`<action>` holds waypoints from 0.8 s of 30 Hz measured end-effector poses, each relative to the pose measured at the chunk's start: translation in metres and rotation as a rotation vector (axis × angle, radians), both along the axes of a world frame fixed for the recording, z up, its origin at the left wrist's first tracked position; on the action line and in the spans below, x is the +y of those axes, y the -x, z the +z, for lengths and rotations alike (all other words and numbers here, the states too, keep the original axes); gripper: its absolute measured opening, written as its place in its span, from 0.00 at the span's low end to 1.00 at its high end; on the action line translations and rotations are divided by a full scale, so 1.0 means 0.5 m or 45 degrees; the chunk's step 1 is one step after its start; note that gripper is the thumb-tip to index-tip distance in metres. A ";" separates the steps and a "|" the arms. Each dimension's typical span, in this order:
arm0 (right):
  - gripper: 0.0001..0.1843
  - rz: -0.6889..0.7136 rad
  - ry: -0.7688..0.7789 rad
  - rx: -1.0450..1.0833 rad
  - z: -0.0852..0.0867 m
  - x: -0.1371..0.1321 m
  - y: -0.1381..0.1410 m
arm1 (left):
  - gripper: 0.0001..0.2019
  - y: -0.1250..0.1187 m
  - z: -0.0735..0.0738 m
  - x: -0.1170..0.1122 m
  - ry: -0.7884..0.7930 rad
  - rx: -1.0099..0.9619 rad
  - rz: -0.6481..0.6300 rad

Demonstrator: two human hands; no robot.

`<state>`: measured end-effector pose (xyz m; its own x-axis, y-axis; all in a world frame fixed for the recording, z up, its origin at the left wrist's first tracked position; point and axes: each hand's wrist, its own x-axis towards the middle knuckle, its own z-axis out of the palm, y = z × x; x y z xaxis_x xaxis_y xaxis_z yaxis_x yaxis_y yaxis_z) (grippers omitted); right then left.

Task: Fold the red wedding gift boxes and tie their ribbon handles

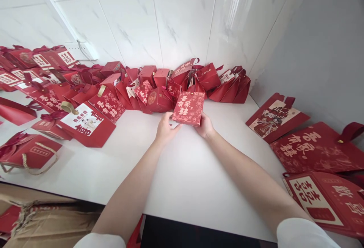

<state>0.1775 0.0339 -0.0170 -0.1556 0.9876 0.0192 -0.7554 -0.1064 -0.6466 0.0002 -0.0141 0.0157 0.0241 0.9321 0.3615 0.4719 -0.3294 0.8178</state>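
Between my two hands is a red gift box (188,108) with pale Chinese characters and a floral print on its front. My left hand (165,128) grips its lower left corner, and my right hand (205,126) its lower right side. Some of my fingers are hidden behind the box. It is held near the back of the white table (182,179), just in front of a row of folded red gift boxes (159,100). Ribbons and small tags hang on several of those.
More red boxes (51,58) crowd the table's left side, one with a rope handle (41,159). Flat red box blanks (318,147) lie on the right by a grey panel (318,51). A tiled wall (182,20) stands behind; a cardboard carton (54,225) sits below the front left edge.
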 end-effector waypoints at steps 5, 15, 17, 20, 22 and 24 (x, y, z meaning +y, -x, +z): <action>0.11 0.030 -0.171 -0.180 -0.001 -0.003 -0.024 | 0.31 0.002 0.003 -0.005 0.283 -0.440 -0.461; 0.12 -0.016 -0.293 -0.355 -0.019 0.004 -0.010 | 0.18 0.022 0.008 0.014 0.030 -0.375 -0.176; 0.12 -0.009 -0.293 -0.404 -0.021 0.008 -0.007 | 0.20 0.030 0.001 0.021 0.153 -0.463 -0.198; 0.13 -0.006 -0.259 -0.437 -0.018 0.006 -0.003 | 0.23 0.035 -0.007 0.025 0.342 -0.526 -0.224; 0.14 -0.035 -0.232 -0.400 -0.015 0.002 0.000 | 0.24 0.034 -0.009 0.024 0.396 -0.527 -0.222; 0.16 -0.085 -0.202 -0.328 -0.012 -0.002 0.002 | 0.24 0.031 -0.010 0.023 0.402 -0.517 -0.221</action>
